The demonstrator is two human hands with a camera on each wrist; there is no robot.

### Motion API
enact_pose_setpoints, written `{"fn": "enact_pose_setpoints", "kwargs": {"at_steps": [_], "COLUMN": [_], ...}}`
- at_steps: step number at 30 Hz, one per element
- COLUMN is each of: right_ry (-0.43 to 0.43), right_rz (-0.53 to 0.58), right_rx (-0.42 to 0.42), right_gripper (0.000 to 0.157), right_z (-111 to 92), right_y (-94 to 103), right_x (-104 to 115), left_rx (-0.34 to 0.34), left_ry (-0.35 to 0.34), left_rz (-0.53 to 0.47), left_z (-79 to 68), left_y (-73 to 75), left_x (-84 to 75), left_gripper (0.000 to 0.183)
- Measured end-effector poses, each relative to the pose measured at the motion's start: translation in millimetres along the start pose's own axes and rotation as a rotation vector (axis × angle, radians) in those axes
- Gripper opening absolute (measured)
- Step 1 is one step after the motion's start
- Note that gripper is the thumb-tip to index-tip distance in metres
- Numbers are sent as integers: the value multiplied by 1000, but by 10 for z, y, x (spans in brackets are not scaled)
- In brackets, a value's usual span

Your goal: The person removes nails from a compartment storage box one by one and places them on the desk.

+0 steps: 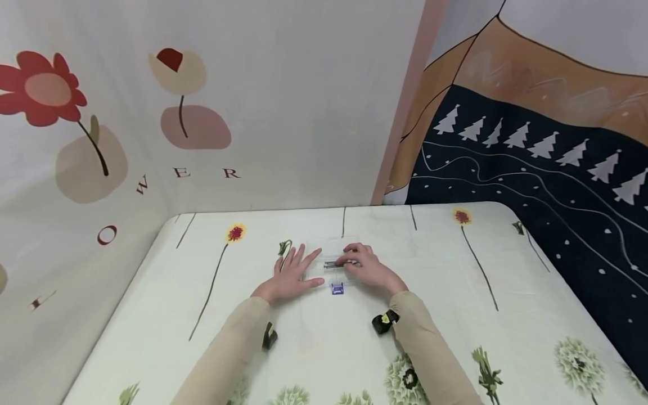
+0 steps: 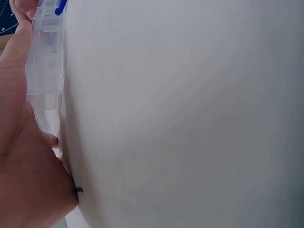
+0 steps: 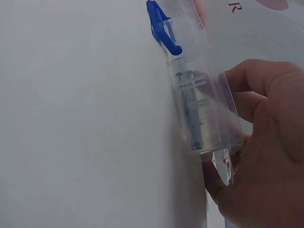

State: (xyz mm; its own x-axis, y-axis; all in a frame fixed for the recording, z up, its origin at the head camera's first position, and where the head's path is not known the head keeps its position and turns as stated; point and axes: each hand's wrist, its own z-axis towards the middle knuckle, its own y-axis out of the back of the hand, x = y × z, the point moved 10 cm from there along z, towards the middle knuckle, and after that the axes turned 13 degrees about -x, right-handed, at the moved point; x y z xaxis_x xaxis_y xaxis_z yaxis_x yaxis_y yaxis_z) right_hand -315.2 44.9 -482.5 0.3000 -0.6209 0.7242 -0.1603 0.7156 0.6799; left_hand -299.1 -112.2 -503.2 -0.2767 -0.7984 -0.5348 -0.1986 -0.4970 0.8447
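Note:
A clear plastic box with a blue latch sits on the table between both hands. Several thin dark metal pieces, like screws or nails, lie lengthwise inside it. My left hand rests at the box's left side, fingers spread and straight, the thumb along its near edge. My right hand bends its fingers over the right part of the box, fingertips at the metal pieces. Whether they pinch any is hidden. In the right wrist view, the right thumb and fingers are around the box's end wall.
A white cloth with printed flowers covers the table. Behind it hangs a pale curtain, and a dark tree-patterned cloth is on the right. Black camera straps sit at both wrists.

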Motion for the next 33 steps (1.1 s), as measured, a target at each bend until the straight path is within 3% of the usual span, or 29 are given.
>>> {"fn": "enact_pose_setpoints", "kwargs": {"at_steps": [7, 15, 33], "right_ry": [-10, -9, 8], "right_rz": [4, 23, 145], "right_rx": [40, 51, -55], "right_gripper": [28, 20, 14], "right_z": [18, 15, 31], "right_y": [-17, -3, 47], "right_x": [-5, 18, -41], "left_rx": [10, 4, -3], "left_ry": [0, 0, 5], "left_rz": [0, 19, 46], "left_z": [8, 0, 10], "left_y": [3, 22, 7], "left_x": [12, -21, -23], "left_gripper": [80, 80, 80]}}
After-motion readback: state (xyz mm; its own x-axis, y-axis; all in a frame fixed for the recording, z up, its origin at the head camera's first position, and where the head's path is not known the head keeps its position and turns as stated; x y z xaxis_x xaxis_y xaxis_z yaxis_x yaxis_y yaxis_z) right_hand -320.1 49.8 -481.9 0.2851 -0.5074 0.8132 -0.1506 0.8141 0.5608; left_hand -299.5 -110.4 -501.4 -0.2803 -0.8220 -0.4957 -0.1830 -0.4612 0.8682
